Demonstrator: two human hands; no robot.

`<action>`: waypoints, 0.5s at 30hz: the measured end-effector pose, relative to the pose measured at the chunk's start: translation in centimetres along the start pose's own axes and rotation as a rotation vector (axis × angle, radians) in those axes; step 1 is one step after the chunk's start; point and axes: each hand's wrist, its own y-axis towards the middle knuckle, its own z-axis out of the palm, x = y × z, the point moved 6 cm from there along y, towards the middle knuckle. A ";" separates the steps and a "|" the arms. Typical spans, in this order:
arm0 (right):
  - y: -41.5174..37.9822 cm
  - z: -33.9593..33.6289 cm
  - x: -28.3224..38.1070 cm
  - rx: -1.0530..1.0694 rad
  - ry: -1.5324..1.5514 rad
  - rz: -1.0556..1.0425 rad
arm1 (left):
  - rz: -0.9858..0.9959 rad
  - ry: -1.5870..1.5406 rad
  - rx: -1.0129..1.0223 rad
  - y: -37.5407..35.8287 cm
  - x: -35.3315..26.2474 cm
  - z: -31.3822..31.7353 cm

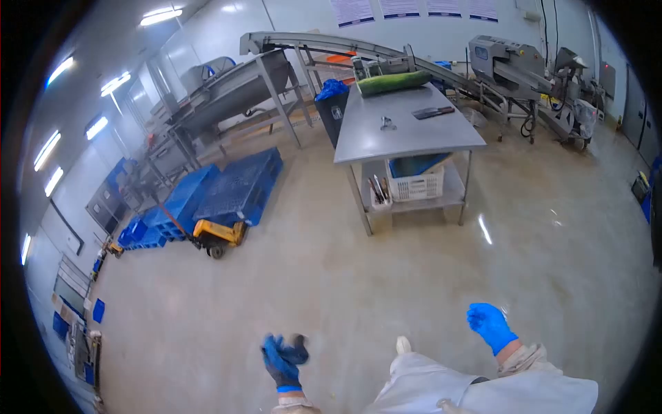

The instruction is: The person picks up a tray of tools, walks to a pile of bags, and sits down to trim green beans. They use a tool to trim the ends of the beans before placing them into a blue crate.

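Note:
My left hand (281,364), in a blue and dark grey glove, is low in the middle of the view. Its fingers are bent around a dark, blurred thing (298,350) whose kind I cannot make out. To the right, my right hand (491,326) wears a blue glove and hangs above the floor, fingers curled in, with nothing visible in it. Ahead of both hands and apart from them stands a steel table (407,141). On it lie a long green gourd (393,83), a cleaver (433,112) and a small metal piece (388,124).
Under the tabletop, a white basket (417,188) and a tub of handled tools (380,192) sit on a shelf. Blue pallets (238,186) and a yellow pallet jack (219,236) stand left. Behind are a conveyor (324,43) and a processing machine (510,65). The floor (441,276) looks wet.

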 end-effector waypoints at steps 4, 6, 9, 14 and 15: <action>11.0 14.7 0.0 0.200 -0.106 0.153 | -0.194 0.085 -0.246 9.2 14.9 -18.7; 15.6 20.8 1.0 0.253 -0.195 0.181 | -0.228 0.079 -0.235 12.5 15.5 -15.6; 21.4 28.6 1.7 0.466 -0.478 0.232 | -0.289 0.050 -0.209 18.5 17.6 -14.0; 34.5 34.5 1.1 0.424 -0.674 0.212 | -0.376 0.033 -0.144 32.4 18.2 -11.0; 37.2 34.8 0.5 0.408 -0.663 0.217 | -0.396 0.032 -0.121 36.0 18.0 -9.7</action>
